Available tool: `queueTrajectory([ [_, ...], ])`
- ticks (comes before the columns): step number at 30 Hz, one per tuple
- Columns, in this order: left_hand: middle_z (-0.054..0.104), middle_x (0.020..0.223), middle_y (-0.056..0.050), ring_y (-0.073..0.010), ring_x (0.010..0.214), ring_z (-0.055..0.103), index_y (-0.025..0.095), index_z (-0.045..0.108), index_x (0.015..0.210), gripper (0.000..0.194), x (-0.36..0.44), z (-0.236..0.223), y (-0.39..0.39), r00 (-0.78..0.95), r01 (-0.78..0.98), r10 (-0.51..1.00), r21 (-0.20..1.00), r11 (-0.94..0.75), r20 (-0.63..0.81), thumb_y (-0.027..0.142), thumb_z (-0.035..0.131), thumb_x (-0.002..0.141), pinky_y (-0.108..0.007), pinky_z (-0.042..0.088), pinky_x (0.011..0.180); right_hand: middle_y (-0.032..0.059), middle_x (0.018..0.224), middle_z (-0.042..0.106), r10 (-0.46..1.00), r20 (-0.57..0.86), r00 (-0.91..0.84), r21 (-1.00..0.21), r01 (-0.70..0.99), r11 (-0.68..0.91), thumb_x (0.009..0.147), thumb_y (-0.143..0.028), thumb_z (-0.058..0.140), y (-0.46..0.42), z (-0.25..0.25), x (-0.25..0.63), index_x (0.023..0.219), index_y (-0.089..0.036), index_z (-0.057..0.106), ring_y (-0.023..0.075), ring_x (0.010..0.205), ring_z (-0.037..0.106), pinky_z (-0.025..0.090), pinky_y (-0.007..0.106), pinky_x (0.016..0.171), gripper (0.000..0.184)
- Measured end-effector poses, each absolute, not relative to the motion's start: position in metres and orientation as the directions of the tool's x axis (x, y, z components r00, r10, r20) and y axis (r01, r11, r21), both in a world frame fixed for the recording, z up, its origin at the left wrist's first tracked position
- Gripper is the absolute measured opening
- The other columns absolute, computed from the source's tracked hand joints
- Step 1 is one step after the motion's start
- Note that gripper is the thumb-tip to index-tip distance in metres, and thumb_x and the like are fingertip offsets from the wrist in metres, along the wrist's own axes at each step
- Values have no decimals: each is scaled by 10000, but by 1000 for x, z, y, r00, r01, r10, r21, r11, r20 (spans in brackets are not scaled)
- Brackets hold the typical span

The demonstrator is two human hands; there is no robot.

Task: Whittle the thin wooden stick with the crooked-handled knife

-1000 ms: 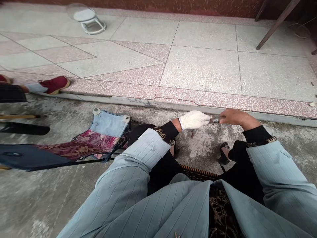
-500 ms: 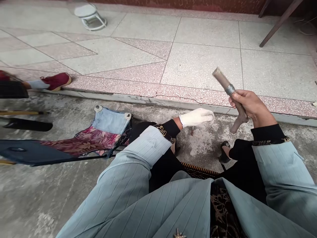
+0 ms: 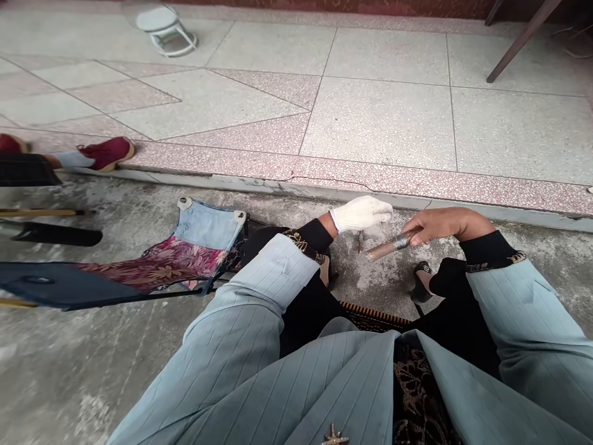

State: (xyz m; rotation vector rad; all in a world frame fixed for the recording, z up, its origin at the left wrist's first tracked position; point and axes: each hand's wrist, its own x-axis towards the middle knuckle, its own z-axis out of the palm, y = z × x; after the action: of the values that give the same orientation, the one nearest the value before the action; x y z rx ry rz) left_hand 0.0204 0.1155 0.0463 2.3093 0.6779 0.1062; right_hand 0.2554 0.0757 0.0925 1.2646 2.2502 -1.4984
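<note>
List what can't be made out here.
Head view: whether the left hand grips the thin rod, hidden by the white glove.
Head view: one end of the wire-wrapped stick, covered by the right hand.
Head view: most of whoever wears the red shoes, cut off by the left edge.

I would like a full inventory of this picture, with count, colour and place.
Wire-bound rod: 1, brown/silver, centre right
Thin stick: 1, reddish-brown, centre
Round stool: 1, white, upper left
Slanted furniture legs: 2, dark brown, upper right
Folding fabric chair: 1, blue/maroon, left
Another person's shoes: 2, red, left
Tube: 1, black, left
Bars: 2, yellowish, left
Wall: 1, red, top
Speckled floor: 1, grey/pink, upper half
Concrete ground: 1, grey, lower half
Seat edge: 1, brown/yellow, lower centre
Heeled shoes: 2, black, lower centre
Jacket: 1, light blue, bottom
Left hand: 1, white-gloved, above stick, grip unclear
Right hand: 1, bare, gripping rod
</note>
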Motion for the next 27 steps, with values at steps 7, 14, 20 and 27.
queueTrajectory([
  [7,621,797,-11,-99,651,505,146,647,936,350,25,44,112,794,377,600,854,-360,-98,392,398,959,-241,389,649,41,796,641,923,-233,-307,-954,259,-155,793,-489,704,77,103,275,963,-165,710,123,646,530,459,278,627,366],
  [14,588,745,-2,-123,676,503,156,633,857,297,30,49,106,873,383,475,759,-527,-111,356,426,930,-244,349,645,54,749,637,959,-282,38,-669,709,-225,829,-414,641,90,78,270,942,-155,694,166,669,556,421,296,631,287],
  [20,590,722,-5,-125,638,500,167,643,857,315,25,45,110,884,401,455,677,-617,-109,369,416,943,-251,322,620,82,861,691,819,-537,-203,-273,960,59,824,-348,608,89,65,260,912,-200,728,207,750,588,376,300,626,210],
  [27,656,851,-20,-135,761,562,159,665,941,284,20,47,121,850,425,515,721,-547,-111,338,446,930,-240,381,698,25,864,683,489,-567,-663,-740,671,52,786,-470,666,78,86,264,1066,-206,747,174,761,578,430,293,693,394],
])
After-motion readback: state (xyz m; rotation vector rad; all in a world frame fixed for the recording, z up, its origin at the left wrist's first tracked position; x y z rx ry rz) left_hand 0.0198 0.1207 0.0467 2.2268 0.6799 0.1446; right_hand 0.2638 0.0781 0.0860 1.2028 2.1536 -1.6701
